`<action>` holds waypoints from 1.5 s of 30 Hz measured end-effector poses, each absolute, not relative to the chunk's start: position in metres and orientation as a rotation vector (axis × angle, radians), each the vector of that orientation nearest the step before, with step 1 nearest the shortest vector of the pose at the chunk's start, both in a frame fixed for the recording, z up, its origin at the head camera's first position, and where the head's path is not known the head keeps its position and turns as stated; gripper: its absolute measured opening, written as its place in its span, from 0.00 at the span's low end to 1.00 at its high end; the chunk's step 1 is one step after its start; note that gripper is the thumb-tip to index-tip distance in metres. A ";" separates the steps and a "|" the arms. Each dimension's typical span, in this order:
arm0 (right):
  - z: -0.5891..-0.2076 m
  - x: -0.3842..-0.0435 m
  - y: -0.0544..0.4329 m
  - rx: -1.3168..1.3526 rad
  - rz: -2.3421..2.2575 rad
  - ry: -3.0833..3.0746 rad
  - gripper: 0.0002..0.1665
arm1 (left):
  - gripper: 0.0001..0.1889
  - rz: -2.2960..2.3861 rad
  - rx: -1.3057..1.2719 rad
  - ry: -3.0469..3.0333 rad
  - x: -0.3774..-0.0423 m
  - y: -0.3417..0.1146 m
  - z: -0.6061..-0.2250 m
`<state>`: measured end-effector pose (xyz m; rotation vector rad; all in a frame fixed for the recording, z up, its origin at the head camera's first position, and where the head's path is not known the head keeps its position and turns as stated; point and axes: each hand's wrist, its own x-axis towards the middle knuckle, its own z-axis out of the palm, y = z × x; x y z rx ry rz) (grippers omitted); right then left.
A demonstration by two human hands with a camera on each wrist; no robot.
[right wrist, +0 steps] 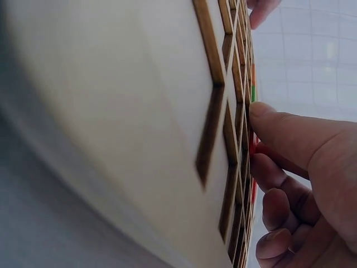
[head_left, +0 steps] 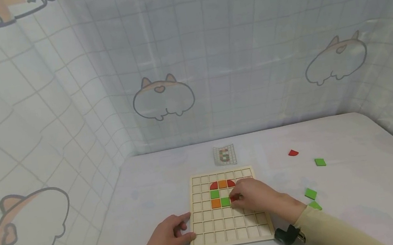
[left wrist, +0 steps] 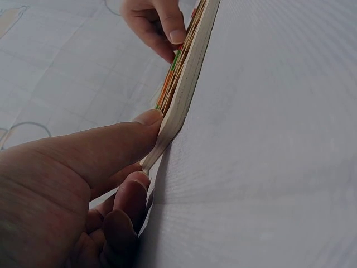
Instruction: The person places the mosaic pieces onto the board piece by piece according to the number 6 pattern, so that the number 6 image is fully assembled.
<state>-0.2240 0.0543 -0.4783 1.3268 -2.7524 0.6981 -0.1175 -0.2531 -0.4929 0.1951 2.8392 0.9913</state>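
A wooden grid board (head_left: 221,237) lies on the table with tiles set in its upper cells: two red quarter-round tiles, an orange tile (head_left: 222,184), a green tile (head_left: 215,194), and below them another orange one beside another green one. My right hand (head_left: 254,194) pinches a red tile (head_left: 232,198) between thumb and fingers, right at the cell beside the lower green tile; the fingers hide most of it. At the board's left edge, my left hand (head_left: 169,236) rests its thumb and forefinger against the wood. The left wrist view shows that thumb (left wrist: 128,137) at the board's corner.
Behind the board lies a small pattern card (head_left: 224,155) with a coloured figure. On the right are a loose red tile (head_left: 293,153) and several green tiles, one of them (head_left: 320,162) farther back. A patterned curtain (head_left: 217,60) hangs along the table's back edge.
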 end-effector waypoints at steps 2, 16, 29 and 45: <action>-0.478 -0.223 0.055 1.331 0.693 -2.749 0.11 | 0.35 0.993 0.203 2.842 -0.117 -0.253 -0.493; -0.473 -0.222 0.077 1.141 0.739 -2.871 0.19 | 0.34 1.004 0.227 2.851 -0.117 -0.253 -0.493; -0.466 -0.216 0.110 0.961 0.795 -2.913 0.20 | 0.35 0.981 0.195 2.836 -0.118 -0.253 -0.492; -0.465 -0.207 0.146 0.680 0.820 -3.019 0.20 | 0.35 0.989 0.178 2.825 -0.117 -0.251 -0.492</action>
